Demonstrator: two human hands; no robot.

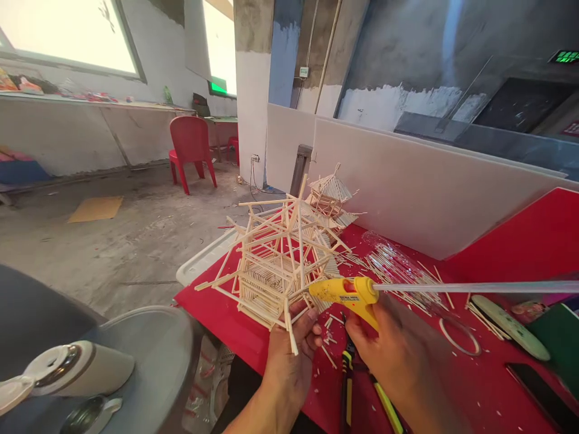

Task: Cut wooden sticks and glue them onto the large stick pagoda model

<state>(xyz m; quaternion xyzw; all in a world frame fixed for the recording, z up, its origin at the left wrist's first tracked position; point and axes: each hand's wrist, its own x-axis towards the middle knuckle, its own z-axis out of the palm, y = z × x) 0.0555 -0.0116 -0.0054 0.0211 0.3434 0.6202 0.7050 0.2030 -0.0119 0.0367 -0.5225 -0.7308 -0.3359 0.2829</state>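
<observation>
My left hand (289,352) grips the underside of a pale stick-built pavilion model (275,259), tipped on its side above the red table (235,322). My right hand (393,355) is closed round a yellow glue gun (346,293). The gun's nozzle points left and touches the model's lower right edge. A long clear glue stick (474,287) juts from the back of the gun toward the right. Behind the held model a second, smaller stick pavilion (330,196) stands upright on the table.
Loose sticks (398,271) lie scattered on the table, with a ring (459,336), a pale green oblong (511,325), a dark phone (543,395) and yellow-handled pliers (348,386). White panels (429,187) wall the back. A grey stool (149,355) with a bottle (76,367) stands at left; a red chair (190,144) beyond.
</observation>
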